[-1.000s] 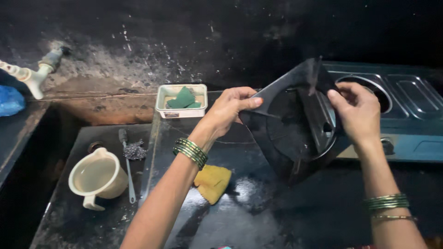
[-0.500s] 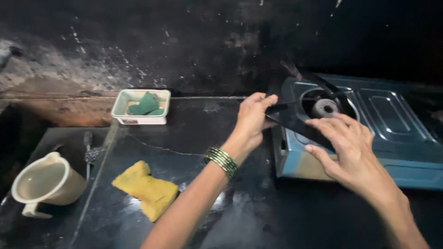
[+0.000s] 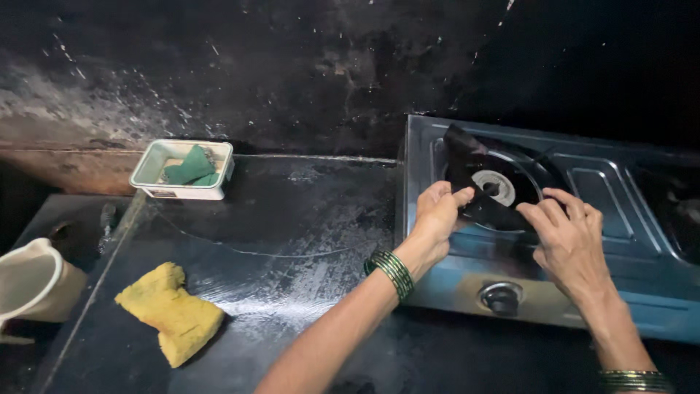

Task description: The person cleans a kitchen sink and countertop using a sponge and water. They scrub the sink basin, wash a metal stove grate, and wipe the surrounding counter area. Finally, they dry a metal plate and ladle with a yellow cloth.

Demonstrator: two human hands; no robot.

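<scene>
A black pan support (image 3: 470,171) lies over the left burner (image 3: 494,187) of a steel gas stove (image 3: 583,292). My left hand (image 3: 437,217), with green bangles at the wrist, grips the near left edge of the support. My right hand (image 3: 567,239) rests with spread fingers on the support's near right edge. The round burner cap shows through the middle of the support.
A yellow sponge (image 3: 169,311) lies on the wet black counter (image 3: 292,219). A white tray (image 3: 182,169) with a green scrub pad stands by the wall. A cream jug (image 3: 29,284) is at the left edge. A stove knob (image 3: 501,298) faces me.
The black pan support, held tilted up in both hands a second ago, has come down flat onto the stove's left burner. The view has swung right, toward the stove.
</scene>
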